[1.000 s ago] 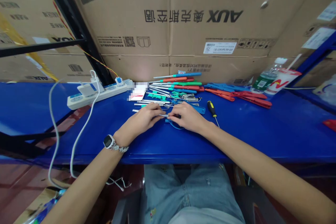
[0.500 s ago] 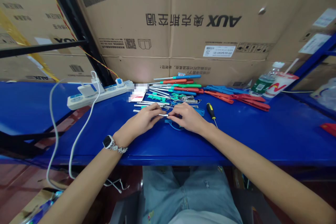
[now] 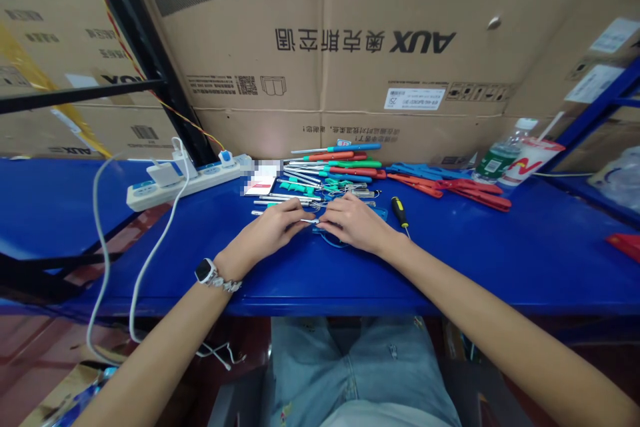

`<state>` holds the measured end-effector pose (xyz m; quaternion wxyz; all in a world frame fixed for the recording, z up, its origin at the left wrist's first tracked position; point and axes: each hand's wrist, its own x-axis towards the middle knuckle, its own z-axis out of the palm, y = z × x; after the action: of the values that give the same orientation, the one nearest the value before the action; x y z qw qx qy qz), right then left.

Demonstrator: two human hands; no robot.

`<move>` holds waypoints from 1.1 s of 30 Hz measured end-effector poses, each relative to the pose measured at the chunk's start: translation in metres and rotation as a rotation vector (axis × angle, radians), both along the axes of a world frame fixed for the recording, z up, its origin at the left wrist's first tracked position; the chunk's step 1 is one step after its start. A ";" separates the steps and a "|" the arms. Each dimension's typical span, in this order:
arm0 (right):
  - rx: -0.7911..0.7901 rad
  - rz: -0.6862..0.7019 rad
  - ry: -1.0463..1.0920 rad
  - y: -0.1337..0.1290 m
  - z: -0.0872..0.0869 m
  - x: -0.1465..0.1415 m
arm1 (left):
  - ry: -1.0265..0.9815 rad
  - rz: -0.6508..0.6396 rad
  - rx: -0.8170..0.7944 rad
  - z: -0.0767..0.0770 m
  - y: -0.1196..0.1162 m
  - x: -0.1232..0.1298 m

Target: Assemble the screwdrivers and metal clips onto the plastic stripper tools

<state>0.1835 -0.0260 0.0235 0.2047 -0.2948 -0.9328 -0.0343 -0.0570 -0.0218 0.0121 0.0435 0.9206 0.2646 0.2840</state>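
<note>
Near frame centre, the left hand [image 3: 279, 221] and the right hand [image 3: 356, 221] are pinching a slim pale piece [image 3: 309, 221], lying sideways between them.

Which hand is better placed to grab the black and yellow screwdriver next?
Probably the right hand: the screwdriver lies just to its right. The left hand is farther off, beyond the right one. Both seem busy pinching a small pale piece.
</note>
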 end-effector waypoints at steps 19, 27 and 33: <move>-0.086 -0.106 -0.019 -0.012 0.003 -0.010 | -0.021 -0.017 0.079 -0.003 0.003 0.000; -0.166 -0.158 0.029 -0.011 0.000 -0.011 | 0.044 0.002 -0.011 0.001 -0.005 0.005; -0.238 -0.153 0.098 -0.014 -0.006 -0.008 | 0.075 -0.010 -0.073 0.003 -0.006 0.002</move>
<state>0.1750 -0.0398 0.0171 0.2102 -0.3884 -0.8940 0.0752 -0.0552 -0.0277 0.0147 0.0687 0.9296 0.2719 0.2392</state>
